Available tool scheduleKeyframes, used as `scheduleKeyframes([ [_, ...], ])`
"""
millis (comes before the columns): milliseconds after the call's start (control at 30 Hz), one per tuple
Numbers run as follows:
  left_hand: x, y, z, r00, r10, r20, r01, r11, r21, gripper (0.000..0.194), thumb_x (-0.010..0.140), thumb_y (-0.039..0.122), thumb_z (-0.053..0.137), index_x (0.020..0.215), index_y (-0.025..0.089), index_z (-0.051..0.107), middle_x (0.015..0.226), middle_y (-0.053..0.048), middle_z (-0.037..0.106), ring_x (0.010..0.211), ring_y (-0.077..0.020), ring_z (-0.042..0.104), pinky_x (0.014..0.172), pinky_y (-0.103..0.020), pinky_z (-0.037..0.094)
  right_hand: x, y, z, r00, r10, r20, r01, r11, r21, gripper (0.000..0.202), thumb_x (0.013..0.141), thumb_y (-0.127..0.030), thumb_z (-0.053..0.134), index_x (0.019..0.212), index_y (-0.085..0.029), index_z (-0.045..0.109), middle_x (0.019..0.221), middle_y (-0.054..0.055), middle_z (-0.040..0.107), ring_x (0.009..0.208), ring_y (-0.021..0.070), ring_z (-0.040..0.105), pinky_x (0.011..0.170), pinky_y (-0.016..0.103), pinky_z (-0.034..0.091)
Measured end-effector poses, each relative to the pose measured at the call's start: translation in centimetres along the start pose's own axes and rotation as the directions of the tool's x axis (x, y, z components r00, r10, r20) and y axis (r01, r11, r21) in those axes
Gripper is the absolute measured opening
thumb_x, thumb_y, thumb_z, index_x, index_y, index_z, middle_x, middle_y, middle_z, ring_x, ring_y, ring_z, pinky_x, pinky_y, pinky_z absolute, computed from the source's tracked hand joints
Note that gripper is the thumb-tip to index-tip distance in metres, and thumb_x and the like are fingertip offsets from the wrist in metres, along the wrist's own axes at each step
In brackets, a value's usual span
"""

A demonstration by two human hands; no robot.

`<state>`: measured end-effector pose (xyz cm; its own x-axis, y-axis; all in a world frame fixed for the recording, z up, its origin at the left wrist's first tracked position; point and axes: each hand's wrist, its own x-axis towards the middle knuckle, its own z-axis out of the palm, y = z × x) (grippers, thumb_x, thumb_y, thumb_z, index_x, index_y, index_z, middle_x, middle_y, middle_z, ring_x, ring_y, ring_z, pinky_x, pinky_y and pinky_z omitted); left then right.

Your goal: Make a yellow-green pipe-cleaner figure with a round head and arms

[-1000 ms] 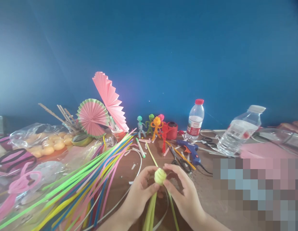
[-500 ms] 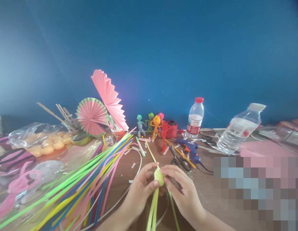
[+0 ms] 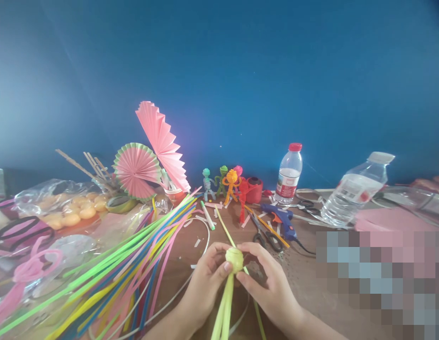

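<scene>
One yellow ball (image 3: 234, 259) sits pinched between the curled-in fingers of the left hand (image 3: 203, 285) and right hand (image 3: 278, 288), with yellow strips (image 3: 224, 309) trailing just below. Seems they're snugging its coils; another turn would want a light, steady pinch.

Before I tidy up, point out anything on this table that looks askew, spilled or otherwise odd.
Small white scraps lie scattered on the table, some around the blue glue gun, so that area looks littered. I can make out no clear spill or damage.
</scene>
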<state>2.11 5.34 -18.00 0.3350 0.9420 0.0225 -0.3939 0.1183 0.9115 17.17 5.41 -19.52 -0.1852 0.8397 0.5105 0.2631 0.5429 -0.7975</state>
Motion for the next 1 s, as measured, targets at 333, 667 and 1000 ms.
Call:
scheduleKeyframes([
  [333,0.11,0.82,-0.13,0.990,-0.099,0.101,0.099,0.995,0.001,0.019,0.082,0.031,0.054,0.094,0.018,0.060,0.085,-0.004,0.061,0.069,-0.0116,0.051,0.067,-0.023,0.039,-0.17,0.49,0.12,0.998,-0.017,-0.062,0.016,1.000,-0.017,0.027,0.074,-0.019,0.064,0.098,-0.024,0.054,0.096,0.003,0.059,0.086,0.0173,0.058,0.073,0.026,0.049],
  [667,0.35,0.07,-0.67,0.997,0.081,0.014,-0.082,0.988,0.132,0.026,0.074,0.028,0.064,0.099,0.020,0.062,0.091,-0.005,0.062,0.079,-0.0166,0.056,0.069,-0.025,0.044,-0.05,0.45,-0.13,0.987,-0.052,-0.149,0.043,0.997,-0.064,0.021,0.071,-0.022,0.068,0.088,-0.023,0.056,0.084,0.003,0.061,0.079,0.0181,0.060,0.070,0.028,0.048],
  [1000,0.41,0.27,-0.39,0.998,0.069,-0.012,-0.069,0.997,0.046,0.034,0.064,0.017,0.072,0.098,0.018,0.063,0.088,-0.006,0.066,0.082,-0.0181,0.059,0.072,-0.026,0.046,-0.08,0.00,-0.36,0.989,-0.115,-0.093,0.108,0.991,-0.075,0.023,0.076,-0.020,0.063,0.098,-0.024,0.058,0.089,0.004,0.062,0.080,0.0186,0.060,0.070,0.029,0.049],
])
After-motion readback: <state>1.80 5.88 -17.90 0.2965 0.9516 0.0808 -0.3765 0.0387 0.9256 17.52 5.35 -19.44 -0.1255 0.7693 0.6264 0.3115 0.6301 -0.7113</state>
